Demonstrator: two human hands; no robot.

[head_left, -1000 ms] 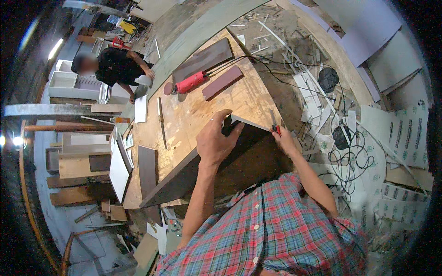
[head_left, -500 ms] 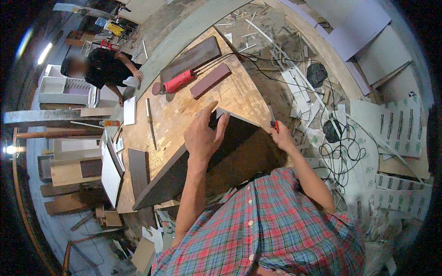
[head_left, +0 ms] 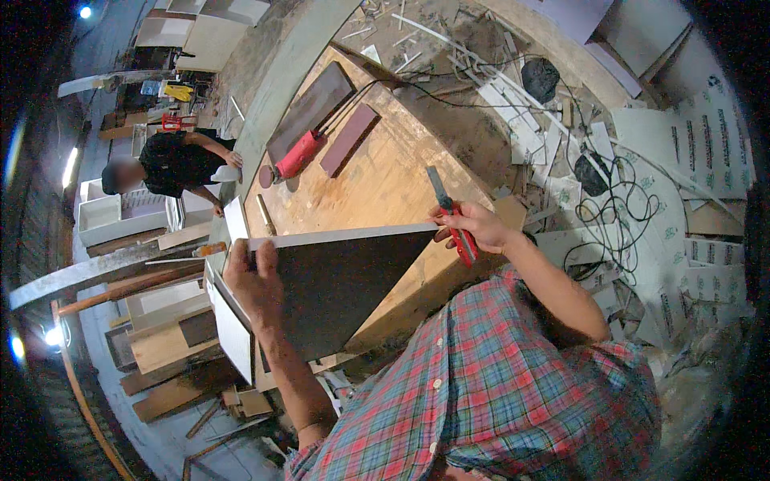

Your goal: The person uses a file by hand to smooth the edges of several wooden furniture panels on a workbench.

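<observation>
My left hand (head_left: pixel 255 280) is closed on the left end of a dark board (head_left: pixel 345 284), fingers over its pale top edge. The board stands tilted on the wooden worktable (head_left: pixel 401 164), its dark face toward me. At the board's right end, my right hand (head_left: pixel 480 227) grips a red-handled utility knife (head_left: pixel 464 240), its grey blade pointing up and away. Fingertips of that hand are at or touching the board's corner.
On the table lie a red corded power tool (head_left: pixel 301 154) with a round disc, a maroon strip (head_left: pixel 350 140) and a dark board piece (head_left: pixel 311 111). A person in black (head_left: pixel 172 164) leans at the far left. Cables and offcuts litter the floor at right.
The board has turned, so its pale edge now runs across in front of me. My left hand has moved left with it. My right hand has brought the knife up and left to its corner.
</observation>
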